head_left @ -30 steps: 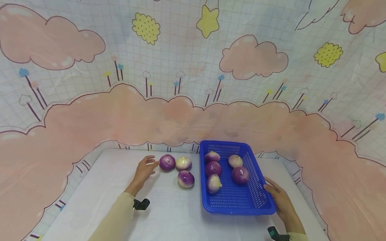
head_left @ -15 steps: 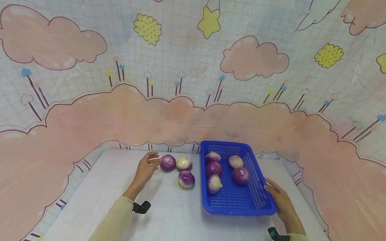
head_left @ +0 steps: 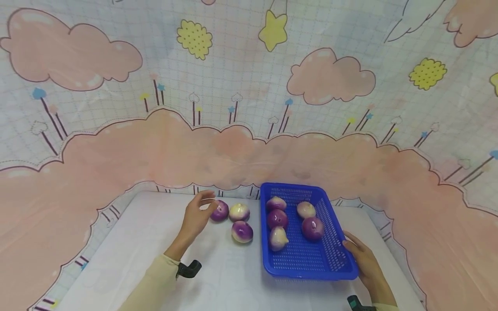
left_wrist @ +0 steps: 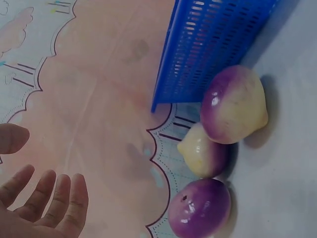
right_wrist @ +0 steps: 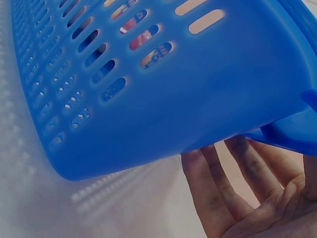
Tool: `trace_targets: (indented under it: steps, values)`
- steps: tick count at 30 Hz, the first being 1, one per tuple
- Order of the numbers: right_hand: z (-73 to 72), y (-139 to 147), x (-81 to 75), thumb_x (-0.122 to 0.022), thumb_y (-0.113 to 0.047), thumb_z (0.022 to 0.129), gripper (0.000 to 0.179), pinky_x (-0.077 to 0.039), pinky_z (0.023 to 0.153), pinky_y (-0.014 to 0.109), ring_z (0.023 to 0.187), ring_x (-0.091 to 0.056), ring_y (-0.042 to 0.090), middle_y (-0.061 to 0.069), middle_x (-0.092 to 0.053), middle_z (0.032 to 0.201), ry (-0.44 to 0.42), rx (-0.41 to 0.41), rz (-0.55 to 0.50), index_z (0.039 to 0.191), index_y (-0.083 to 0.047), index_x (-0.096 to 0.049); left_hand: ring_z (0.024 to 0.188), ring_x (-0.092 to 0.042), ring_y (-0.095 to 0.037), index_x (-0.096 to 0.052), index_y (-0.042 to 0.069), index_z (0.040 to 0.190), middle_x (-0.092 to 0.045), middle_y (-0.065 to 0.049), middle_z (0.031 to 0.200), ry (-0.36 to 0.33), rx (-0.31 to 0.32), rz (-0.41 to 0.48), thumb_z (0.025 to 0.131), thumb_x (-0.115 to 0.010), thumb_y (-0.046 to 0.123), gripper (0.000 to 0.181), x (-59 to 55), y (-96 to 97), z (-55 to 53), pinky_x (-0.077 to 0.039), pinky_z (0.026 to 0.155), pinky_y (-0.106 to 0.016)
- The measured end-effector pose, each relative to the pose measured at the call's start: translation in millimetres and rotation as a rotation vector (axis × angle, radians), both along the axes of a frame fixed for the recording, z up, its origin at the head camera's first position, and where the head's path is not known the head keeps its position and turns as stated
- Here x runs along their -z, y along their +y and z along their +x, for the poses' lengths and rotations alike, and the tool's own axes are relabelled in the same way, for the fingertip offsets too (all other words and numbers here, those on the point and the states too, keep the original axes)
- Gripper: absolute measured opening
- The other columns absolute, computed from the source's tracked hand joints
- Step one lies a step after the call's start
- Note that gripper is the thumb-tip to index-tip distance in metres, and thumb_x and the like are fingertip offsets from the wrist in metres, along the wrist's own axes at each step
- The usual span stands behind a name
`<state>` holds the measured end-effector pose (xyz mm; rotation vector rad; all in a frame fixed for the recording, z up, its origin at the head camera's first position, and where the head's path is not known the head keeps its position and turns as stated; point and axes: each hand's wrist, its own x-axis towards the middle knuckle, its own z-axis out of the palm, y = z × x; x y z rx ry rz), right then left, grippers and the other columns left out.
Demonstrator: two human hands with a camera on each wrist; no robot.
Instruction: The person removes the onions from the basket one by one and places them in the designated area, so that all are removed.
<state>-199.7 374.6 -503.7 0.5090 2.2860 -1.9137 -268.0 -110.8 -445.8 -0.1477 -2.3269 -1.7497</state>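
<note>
My left hand [head_left: 196, 216] hovers by the leftmost purple onion [head_left: 220, 211] and hides part of it in the head view. Its fingers are loosely bent around nothing, and the left wrist view shows them apart from the onions. Beside that onion lie a pale onion [head_left: 239, 212] with a purple side and a purple-and-white onion [head_left: 242, 232]. My right hand [head_left: 365, 262] grips the right rim of the blue plastic basket [head_left: 307, 274]; its fingers [right_wrist: 203, 191] touch the outer wall under the rim. Inside the basket sit several onions, including a purple one [head_left: 313, 228] and a pale one [head_left: 278, 239].
A white-covered table [head_left: 218, 276] bears everything. Behind it rises a patterned cloth backdrop [head_left: 241, 160] with clouds and stars, close to the basket's far end. Small cameras are strapped to the left wrist [head_left: 189, 269] and right wrist [head_left: 359, 303].
My left hand has moved right and slightly up, from beside the leftmost purple onion to partly over it in the view. The right hand keeps its hold on the basket, which stays put.
</note>
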Motion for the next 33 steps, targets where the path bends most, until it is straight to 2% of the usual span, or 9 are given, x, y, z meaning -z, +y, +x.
trace_targets:
  steps: [9, 18, 23, 27, 33]
  values:
    - [1.4, 1.6, 0.2, -0.059, -0.051, 0.094, 0.073, -0.057, 0.092, 0.039, 0.110, -0.064, 0.015, 0.020, -0.036, 0.156, -0.003, 0.007, 0.004, 0.155, -0.023, -0.029, 0.122, -0.059, -0.032, -0.056, 0.008, 0.128, -0.062, -0.014, 0.128, 0.040, 0.056, 0.022, 0.091, -0.068, 0.013, 0.038, -17.4, 20.8, 3.8, -0.046, 0.105, -0.051]
    - [1.2, 2.5, -0.2, -0.059, -0.051, 0.094, 0.073, -0.057, 0.092, 0.040, 0.110, -0.064, 0.016, 0.021, -0.035, 0.156, -0.012, 0.008, 0.008, 0.155, -0.023, -0.030, 0.116, -0.062, -0.025, -0.060, 0.011, 0.125, -0.066, -0.006, 0.123, 0.103, 0.123, 0.021, 0.088, -0.070, 0.014, 0.038, -37.6, 55.7, 7.5, -0.054, 0.088, -0.030]
    - [0.6, 1.7, 0.0, -0.059, -0.050, 0.095, 0.072, -0.058, 0.091, 0.039, 0.109, -0.064, 0.016, 0.021, -0.035, 0.156, -0.013, 0.009, 0.001, 0.155, -0.023, -0.030, 0.116, -0.062, -0.026, -0.060, 0.012, 0.125, -0.066, -0.007, 0.123, 0.096, 0.179, 0.049, 0.088, -0.070, 0.013, 0.038, -44.2, 77.8, 9.9, -0.057, 0.089, -0.037]
    - [0.1, 0.9, 0.7, -0.059, -0.050, 0.094, 0.073, -0.057, 0.092, 0.039, 0.110, -0.063, 0.015, 0.021, -0.035, 0.156, -0.010, 0.006, 0.000, 0.155, -0.022, -0.030, 0.119, -0.061, -0.029, -0.058, 0.013, 0.128, -0.065, -0.010, 0.125, 0.088, 0.243, 0.030, 0.089, -0.070, 0.015, 0.041, -46.3, 94.2, 12.3, -0.057, 0.091, -0.041]
    - [-0.9, -0.6, 0.2, -0.059, -0.051, 0.094, 0.073, -0.057, 0.093, 0.039, 0.111, -0.063, 0.016, 0.020, -0.036, 0.156, -0.010, 0.008, 0.000, 0.155, -0.023, -0.030, 0.126, -0.057, -0.034, -0.052, 0.011, 0.134, -0.061, -0.014, 0.133, 0.072, 0.355, -0.042, 0.091, -0.069, 0.021, 0.047, -41.2, 115.4, 13.1, -0.055, 0.097, -0.044]
